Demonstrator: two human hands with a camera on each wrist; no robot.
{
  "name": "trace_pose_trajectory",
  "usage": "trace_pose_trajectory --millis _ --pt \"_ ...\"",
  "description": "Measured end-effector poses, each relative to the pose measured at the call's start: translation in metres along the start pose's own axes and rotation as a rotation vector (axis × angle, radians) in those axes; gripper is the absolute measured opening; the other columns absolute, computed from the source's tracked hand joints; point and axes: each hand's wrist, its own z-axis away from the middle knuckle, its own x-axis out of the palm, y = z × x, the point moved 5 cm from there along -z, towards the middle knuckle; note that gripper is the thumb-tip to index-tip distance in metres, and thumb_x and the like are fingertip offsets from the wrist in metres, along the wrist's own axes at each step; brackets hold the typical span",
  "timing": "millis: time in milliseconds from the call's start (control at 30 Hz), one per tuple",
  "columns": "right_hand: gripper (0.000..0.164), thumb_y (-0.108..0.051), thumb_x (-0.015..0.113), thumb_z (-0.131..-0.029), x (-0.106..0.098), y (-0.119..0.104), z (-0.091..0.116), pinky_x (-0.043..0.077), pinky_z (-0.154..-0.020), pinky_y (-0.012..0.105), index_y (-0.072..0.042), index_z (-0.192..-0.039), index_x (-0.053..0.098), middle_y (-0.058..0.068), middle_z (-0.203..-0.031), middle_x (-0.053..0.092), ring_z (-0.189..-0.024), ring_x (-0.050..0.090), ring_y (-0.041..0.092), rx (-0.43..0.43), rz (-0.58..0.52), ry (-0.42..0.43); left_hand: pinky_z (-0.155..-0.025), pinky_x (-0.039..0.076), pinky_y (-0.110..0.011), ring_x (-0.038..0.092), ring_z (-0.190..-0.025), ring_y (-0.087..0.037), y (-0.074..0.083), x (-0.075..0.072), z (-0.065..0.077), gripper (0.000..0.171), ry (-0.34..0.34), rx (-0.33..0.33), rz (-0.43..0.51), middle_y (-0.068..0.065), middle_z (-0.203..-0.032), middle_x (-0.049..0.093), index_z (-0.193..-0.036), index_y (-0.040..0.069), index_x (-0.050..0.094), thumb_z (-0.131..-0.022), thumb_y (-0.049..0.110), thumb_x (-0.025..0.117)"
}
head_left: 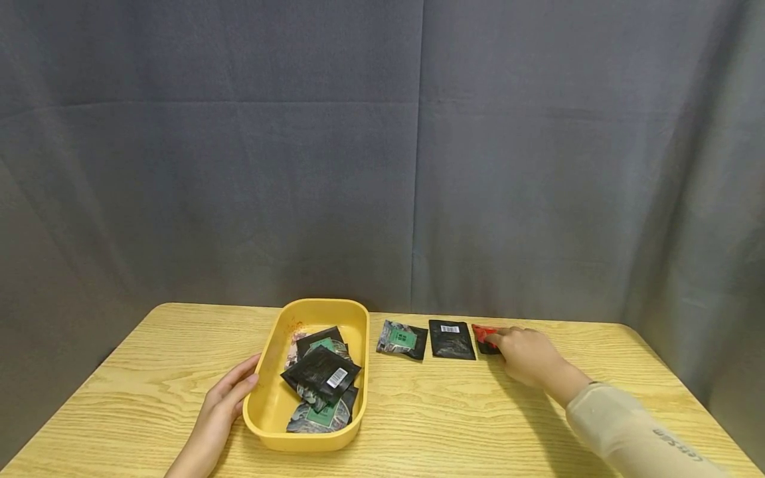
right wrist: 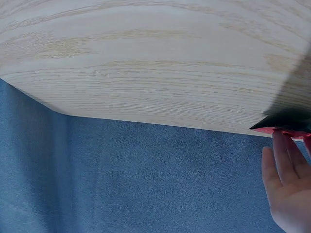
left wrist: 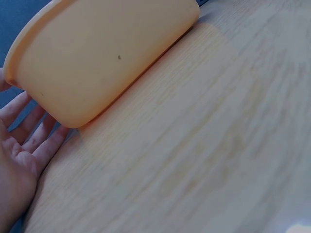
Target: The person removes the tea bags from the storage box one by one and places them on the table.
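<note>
A yellow plastic tub (head_left: pixel 365 372) stands left of the middle of the table with several black and green-labelled packets (head_left: pixel 323 375) piled in it. My left hand (head_left: pixel 224 398) rests against its left side, fingers fairly straight and thumb near the rim; the left wrist view shows the hand (left wrist: pixel 29 141) at the end of the tub (left wrist: pixel 107 63). At the right end of a row of packets, my right hand (head_left: pixel 528 355) touches a red and black packet (head_left: pixel 483 334) with extended fingers. In the right wrist view those fingers (right wrist: pixel 284 158) meet the packet's red edge (right wrist: pixel 265 130).
Left of the red packet lie a black packet with a barcode label (head_left: pixel 452 342) and a green-labelled packet (head_left: pixel 402 339), side by side near the back edge. The wooden table (head_left: pixel 442 418) ends at a grey curtain (head_left: pixel 335 166).
</note>
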Motion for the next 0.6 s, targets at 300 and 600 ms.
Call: trace_pose_trajectory --millis 300,600 --pt "0.036 -0.004 0.072 -0.079 0.0032 -0.0017 0.0025 0.056 -0.074 0.051 -0.003 -0.115 0.069 0.02 -0.112 0.067 -0.091 0.067 0.04 0.021 -0.022 -0.056 -0.088 0.049 -0.018 0.055 -0.109 0.005 -0.0001 0.0 -0.0002 0.052 0.0 -0.011 0.0 -0.022 -0.15 0.037 -0.151 -0.001 0.036 -0.107 0.025 0.045" --pt "0.04 -0.005 0.073 -0.08 0.004 -0.004 0.0048 0.055 -0.076 0.05 -0.001 -0.119 0.067 0.019 -0.112 0.065 -0.095 0.066 0.038 0.003 -0.037 -0.1 -0.087 0.05 -0.02 0.057 -0.109 0.003 0.0002 0.0005 0.0 0.051 -0.001 -0.006 0.007 -0.022 -0.15 0.037 -0.15 -0.001 0.036 -0.107 0.025 0.045"
